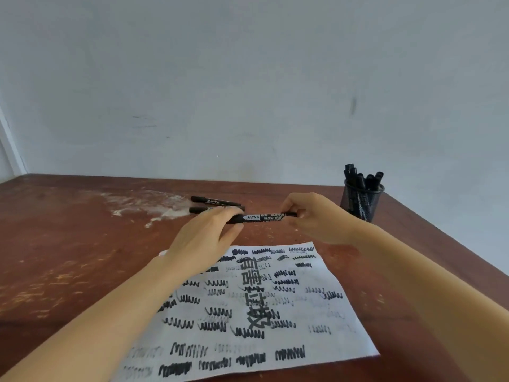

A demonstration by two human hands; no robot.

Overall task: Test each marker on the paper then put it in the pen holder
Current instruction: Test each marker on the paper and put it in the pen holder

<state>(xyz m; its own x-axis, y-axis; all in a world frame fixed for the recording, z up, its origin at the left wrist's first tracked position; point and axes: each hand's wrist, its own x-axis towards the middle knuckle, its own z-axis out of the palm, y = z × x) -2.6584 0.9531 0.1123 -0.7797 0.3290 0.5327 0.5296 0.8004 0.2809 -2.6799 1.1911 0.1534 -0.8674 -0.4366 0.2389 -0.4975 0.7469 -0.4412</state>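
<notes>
Nearest: paper [303,307], a white sheet lying flat on the wooden table [68,257], with its long side running near to far. It is covered in black zigzag test strokes plus a column of large printed characters. Its near edge lies close to the table's near side. Bare wood is open to the left of the sheet, with a narrower strip on the right before the table's right edge, which runs diagonally away.

Just past the paper's far edge, above the table: held marker [261,217]. Its long axis runs left-right, almost level, the right end slightly higher. The barrel is black, with a white-and-black label bearing print. Cap state: cannot tell. The left hand [203,241] grips the left end, fingers curled over it and thumb beneath. The right hand [316,219] pinches the right end in its fingertips.

Just beyond the left hand: two loose markers [214,201], black, lying roughly parallel, left-right, beside a whitish smear [143,202].

Far right, near the table's right edge: mesh pen holder [360,201], black and upright, with stored markers [358,177] leaning inside. The table's far edge meets a pale wall [248,78].
</notes>
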